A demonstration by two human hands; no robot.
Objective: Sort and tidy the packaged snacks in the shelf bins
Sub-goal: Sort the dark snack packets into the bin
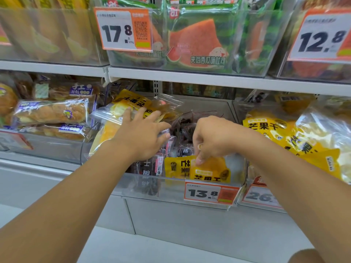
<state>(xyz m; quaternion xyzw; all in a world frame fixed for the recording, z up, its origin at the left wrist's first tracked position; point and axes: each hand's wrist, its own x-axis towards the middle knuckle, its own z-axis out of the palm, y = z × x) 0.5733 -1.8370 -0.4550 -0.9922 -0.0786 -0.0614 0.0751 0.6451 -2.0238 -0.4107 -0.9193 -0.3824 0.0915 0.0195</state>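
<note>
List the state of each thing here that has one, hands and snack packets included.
left hand: open, fingers spread on a yellow mango packet lying tilted atop the pile
right hand: pinching a small yellow mango packet at the bin front
middle bin: mixed, dark packets among yellow ones
watermelon toast packets: upright in the upper bin

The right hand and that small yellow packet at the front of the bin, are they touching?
Touching. The head view shows the right hand with fingertips pinching the top edge of the small yellow packet.
</note>
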